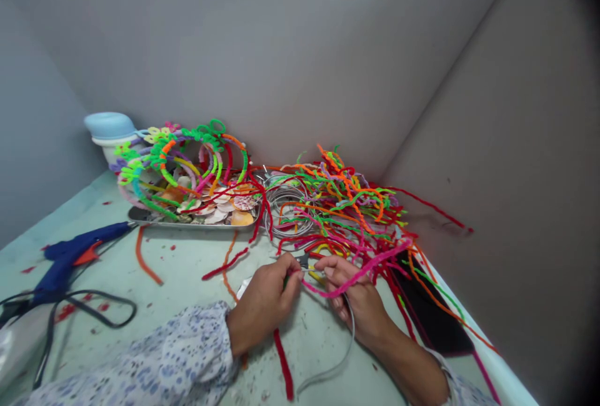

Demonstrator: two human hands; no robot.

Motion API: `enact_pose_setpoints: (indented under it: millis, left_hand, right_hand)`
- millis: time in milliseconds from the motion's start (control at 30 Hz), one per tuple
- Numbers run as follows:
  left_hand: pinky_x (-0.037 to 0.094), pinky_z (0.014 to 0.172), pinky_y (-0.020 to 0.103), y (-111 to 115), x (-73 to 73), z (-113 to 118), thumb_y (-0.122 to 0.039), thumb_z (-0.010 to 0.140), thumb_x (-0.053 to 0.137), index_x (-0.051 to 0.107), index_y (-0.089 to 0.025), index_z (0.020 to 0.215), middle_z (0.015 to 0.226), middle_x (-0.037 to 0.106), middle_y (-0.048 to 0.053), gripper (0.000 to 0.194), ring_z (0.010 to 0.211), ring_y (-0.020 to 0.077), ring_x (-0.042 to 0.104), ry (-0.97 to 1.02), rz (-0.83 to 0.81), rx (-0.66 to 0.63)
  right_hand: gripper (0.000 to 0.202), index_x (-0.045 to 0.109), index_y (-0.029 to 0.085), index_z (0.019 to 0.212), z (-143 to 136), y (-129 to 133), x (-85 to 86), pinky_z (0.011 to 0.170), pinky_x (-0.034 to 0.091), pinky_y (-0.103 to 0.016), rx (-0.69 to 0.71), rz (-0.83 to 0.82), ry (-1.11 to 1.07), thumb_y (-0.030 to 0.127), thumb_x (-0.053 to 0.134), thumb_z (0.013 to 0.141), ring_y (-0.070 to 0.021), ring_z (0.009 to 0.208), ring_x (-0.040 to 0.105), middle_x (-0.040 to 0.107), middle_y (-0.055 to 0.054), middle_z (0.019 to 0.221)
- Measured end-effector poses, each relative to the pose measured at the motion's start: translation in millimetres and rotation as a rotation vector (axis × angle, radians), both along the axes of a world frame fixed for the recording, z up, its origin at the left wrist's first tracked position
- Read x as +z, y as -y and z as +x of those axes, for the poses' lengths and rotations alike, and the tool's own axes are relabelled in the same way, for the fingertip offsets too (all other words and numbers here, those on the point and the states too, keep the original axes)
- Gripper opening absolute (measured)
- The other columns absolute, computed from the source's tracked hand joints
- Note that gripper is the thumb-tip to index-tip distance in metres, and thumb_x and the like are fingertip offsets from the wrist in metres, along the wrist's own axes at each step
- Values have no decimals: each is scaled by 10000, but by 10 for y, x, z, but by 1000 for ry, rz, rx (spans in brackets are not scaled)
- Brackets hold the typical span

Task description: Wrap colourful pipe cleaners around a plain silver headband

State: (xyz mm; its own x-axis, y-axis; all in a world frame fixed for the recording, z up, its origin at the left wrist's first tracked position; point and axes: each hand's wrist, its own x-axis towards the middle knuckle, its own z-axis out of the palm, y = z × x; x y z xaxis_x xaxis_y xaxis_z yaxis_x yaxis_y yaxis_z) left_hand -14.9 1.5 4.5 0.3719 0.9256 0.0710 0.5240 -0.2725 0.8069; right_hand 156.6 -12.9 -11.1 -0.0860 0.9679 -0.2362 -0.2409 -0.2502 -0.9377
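My left hand (268, 298) is closed in a pinch on the end of a grey wire, where a pink pipe cleaner (363, 268) also meets the fingertips. To its right, my right hand (355, 298) has its fingers curled round the same grey wire (349, 346), whose free part hangs in a curve towards the front of the table. The pink pipe cleaner passes over the right hand's fingers and rises to the right. Just behind the fingertips lie dark-handled pliers (304, 260), partly hidden. A red pipe cleaner (283, 365) lies below my left wrist.
A metal tray (206, 226) of shells stands at the back, with colourful pipe-cleaner rings (180, 143) over it. Beside it are coiled wire (287, 231) and a heap of pipe cleaners (356, 197). A blue glue gun (70, 256) with its cable lies left; a blue-lidded container (110, 137) stands behind.
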Motion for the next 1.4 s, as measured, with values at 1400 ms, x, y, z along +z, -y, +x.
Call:
enact_pose_setpoints:
  millis: [1400]
  left_hand:
    - [340, 583, 234, -21, -23, 0, -236, 858, 429, 542, -195, 815, 689, 602, 3, 128, 620, 149, 531, -67, 87, 57]
  right_hand:
    - [194, 620, 182, 868, 6, 6, 0, 344, 205, -174, 76, 27, 50, 351, 556, 799, -61, 336, 261, 346, 92, 398]
